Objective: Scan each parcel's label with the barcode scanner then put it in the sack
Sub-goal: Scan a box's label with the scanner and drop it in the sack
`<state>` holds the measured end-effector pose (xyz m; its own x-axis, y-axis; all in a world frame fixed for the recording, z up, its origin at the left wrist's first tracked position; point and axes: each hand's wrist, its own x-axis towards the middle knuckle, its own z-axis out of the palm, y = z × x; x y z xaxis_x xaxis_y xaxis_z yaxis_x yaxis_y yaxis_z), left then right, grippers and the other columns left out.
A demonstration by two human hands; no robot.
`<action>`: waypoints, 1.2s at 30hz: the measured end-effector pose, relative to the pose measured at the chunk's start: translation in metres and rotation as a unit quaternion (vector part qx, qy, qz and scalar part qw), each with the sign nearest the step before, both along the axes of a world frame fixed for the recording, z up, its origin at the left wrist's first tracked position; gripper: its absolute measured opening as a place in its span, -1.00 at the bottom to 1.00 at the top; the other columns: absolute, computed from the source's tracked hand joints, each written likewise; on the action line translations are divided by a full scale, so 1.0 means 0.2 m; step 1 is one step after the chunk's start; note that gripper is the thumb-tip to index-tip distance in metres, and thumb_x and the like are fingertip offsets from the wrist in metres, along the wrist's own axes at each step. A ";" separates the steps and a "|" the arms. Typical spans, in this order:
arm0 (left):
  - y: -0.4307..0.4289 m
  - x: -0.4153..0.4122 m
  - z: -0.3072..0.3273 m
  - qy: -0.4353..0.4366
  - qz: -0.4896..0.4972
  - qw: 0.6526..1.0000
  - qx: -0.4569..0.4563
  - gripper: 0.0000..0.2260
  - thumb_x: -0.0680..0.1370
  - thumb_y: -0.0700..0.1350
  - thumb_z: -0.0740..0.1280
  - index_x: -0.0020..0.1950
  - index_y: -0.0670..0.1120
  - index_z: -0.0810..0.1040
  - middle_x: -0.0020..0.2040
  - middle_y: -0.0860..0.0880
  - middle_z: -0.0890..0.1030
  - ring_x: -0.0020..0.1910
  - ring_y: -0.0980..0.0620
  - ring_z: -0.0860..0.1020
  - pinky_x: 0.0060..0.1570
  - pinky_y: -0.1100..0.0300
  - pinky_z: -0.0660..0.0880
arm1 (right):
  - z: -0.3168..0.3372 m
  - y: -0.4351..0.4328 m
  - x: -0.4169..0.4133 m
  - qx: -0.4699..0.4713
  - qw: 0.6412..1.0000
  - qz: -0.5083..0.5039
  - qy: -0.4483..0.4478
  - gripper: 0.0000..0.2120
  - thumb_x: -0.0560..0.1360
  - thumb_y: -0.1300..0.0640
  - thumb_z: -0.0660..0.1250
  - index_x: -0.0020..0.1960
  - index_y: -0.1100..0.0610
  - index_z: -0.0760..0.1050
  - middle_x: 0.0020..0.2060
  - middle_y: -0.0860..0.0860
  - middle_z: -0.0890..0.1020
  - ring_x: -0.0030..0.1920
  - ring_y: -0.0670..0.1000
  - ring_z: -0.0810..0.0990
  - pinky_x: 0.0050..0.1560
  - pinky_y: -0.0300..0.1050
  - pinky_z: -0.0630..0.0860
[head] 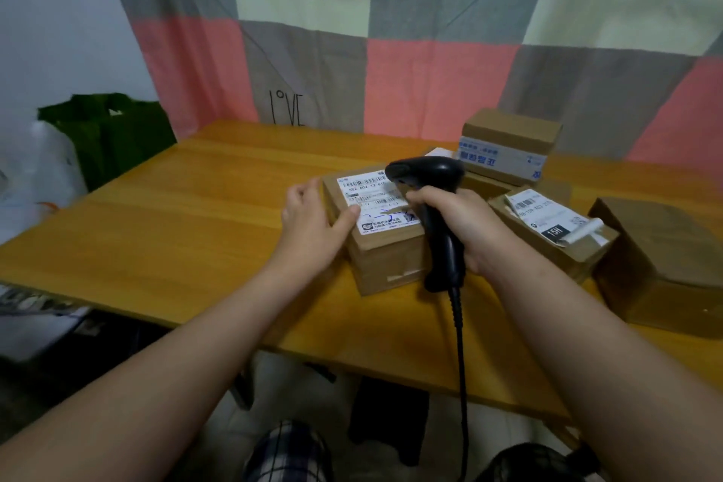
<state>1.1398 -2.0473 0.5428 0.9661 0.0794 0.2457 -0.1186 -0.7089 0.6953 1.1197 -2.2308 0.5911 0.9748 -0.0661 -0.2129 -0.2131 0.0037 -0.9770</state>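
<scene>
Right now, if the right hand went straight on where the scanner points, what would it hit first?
Probably the label on the parcel the left hand holds; the scanner in the right hand aims at it, though depth is unclear.

Both forearms [195,344] were bare from the near edge of the view to the wrists, and the left hand [313,223] and right hand [465,223] were bare as well. Nearest, the knees wore checked cloth [287,450]: dark blue and white on the left, darker on the right.
</scene>
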 end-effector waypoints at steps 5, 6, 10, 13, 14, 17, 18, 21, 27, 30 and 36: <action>-0.02 -0.02 -0.09 0.189 -0.070 0.946 -0.254 -0.38 0.47 0.32 0.18 0.47 0.07 0.31 0.34 -0.03 0.51 0.31 -0.09 0.46 0.37 -0.06 0.33 | -0.02 0.06 -0.12 0.007 1.000 0.024 -0.007 -0.78 0.46 0.16 0.41 0.07 0.23 0.56 -0.23 0.11 0.67 -0.31 0.04 0.65 -0.41 -0.22 0.53; -0.03 -0.06 -0.09 0.170 -0.083 0.937 -0.294 -0.45 0.54 0.23 0.19 0.49 0.08 0.26 0.33 0.01 0.51 0.28 -0.04 0.49 0.36 -0.03 0.35 | -0.02 0.07 -0.15 0.029 0.999 0.019 -0.016 -0.82 0.48 0.18 0.40 0.05 0.23 0.56 -0.29 0.07 0.67 -0.35 0.01 0.65 -0.44 -0.25 0.51; 0.02 -0.15 -0.05 0.121 -0.114 0.924 -0.344 -0.48 0.63 0.02 0.20 0.53 0.15 0.06 0.30 0.03 0.52 0.18 0.02 0.55 0.13 0.13 0.48 | -0.01 0.07 -0.26 0.089 0.995 0.007 -0.050 -0.81 0.49 0.21 0.38 0.08 0.22 0.55 -0.32 0.03 0.68 -0.36 -0.06 0.67 -0.40 -0.28 0.53; 0.09 -0.22 -0.03 0.075 -0.113 0.923 -0.360 -0.41 0.58 -0.13 0.31 0.48 0.16 0.07 0.08 -0.06 0.60 -0.10 0.11 0.65 -0.17 0.27 0.57 | -0.05 0.08 -0.33 0.012 0.996 -0.005 -0.086 -0.80 0.49 0.14 0.40 0.09 0.16 0.57 -0.14 0.05 0.68 -0.07 0.05 0.67 -0.08 -0.12 0.56; 0.12 -0.24 -0.03 0.050 -0.113 0.936 -0.331 -0.37 0.55 -0.17 0.35 0.47 0.13 0.06 0.05 -0.05 0.58 -0.14 0.17 0.64 -0.20 0.32 0.56 | -0.07 0.08 -0.35 -0.032 0.993 -0.013 -0.112 -0.78 0.48 0.09 0.41 0.11 0.11 0.57 -0.08 0.02 0.67 0.00 0.01 0.64 -0.05 -0.15 0.52; 0.18 -0.27 -0.05 0.013 -0.116 0.953 -0.279 -0.24 0.47 -0.25 0.44 0.45 0.07 0.01 0.12 0.05 0.46 0.02 0.20 0.56 -0.09 0.35 0.56 | -0.12 0.09 -0.45 -0.099 0.973 -0.027 -0.207 -0.78 0.45 0.04 0.45 0.08 0.00 0.56 -0.13 -0.15 0.62 -0.10 -0.27 0.56 -0.19 -0.42 0.44; 0.19 -0.28 -0.06 0.010 -0.114 0.953 -0.280 -0.23 0.46 -0.25 0.45 0.45 0.06 0.01 0.14 0.05 0.45 0.05 0.17 0.54 -0.08 0.35 0.56 | -0.14 0.10 -0.48 -0.105 0.967 -0.026 -0.230 -0.83 0.45 0.05 0.45 0.02 -0.03 0.56 -0.22 -0.17 0.61 -0.18 -0.29 0.56 -0.24 -0.44 0.42; 0.21 -0.29 -0.09 0.000 -0.093 0.952 -0.293 -0.24 0.44 -0.24 0.47 0.43 0.05 0.04 0.22 -0.06 0.46 0.12 0.06 0.56 -0.09 0.33 0.57 | -0.17 0.11 -0.53 -0.106 0.959 -0.035 -0.261 -0.91 0.43 0.07 0.47 -0.12 -0.07 0.57 -0.38 -0.16 0.58 -0.26 -0.19 0.58 -0.22 -0.25 0.47; 0.22 -0.28 -0.11 -0.001 -0.090 0.946 -0.312 -0.25 0.44 -0.22 0.48 0.42 0.08 0.06 0.30 -0.13 0.44 0.25 -0.07 0.51 0.02 0.20 0.58 | -0.18 0.14 -0.58 -0.101 0.955 -0.037 -0.276 -0.85 0.43 0.08 0.47 -0.18 -0.14 0.53 -0.39 -0.15 0.60 -0.25 -0.09 0.62 -0.16 -0.08 0.56; 0.23 -0.27 -0.12 -0.002 -0.090 0.948 -0.304 -0.27 0.43 -0.18 0.49 0.36 0.15 0.07 0.30 -0.11 0.43 0.28 -0.08 0.48 0.11 0.10 0.55 | -0.18 0.14 -0.58 -0.105 0.955 -0.029 -0.276 -0.86 0.44 0.06 0.45 -0.17 -0.14 0.53 -0.38 -0.14 0.60 -0.24 -0.07 0.62 -0.17 -0.10 0.54; 0.22 -0.26 -0.12 -0.020 -0.093 0.949 -0.299 -0.28 0.43 -0.20 0.49 0.34 0.14 0.08 0.29 -0.11 0.43 0.29 -0.10 0.47 0.14 0.07 0.54 | -0.19 0.14 -0.58 -0.108 0.954 -0.029 -0.279 -0.87 0.43 0.06 0.46 -0.19 -0.13 0.54 -0.44 -0.18 0.59 -0.28 -0.14 0.61 -0.21 -0.15 0.52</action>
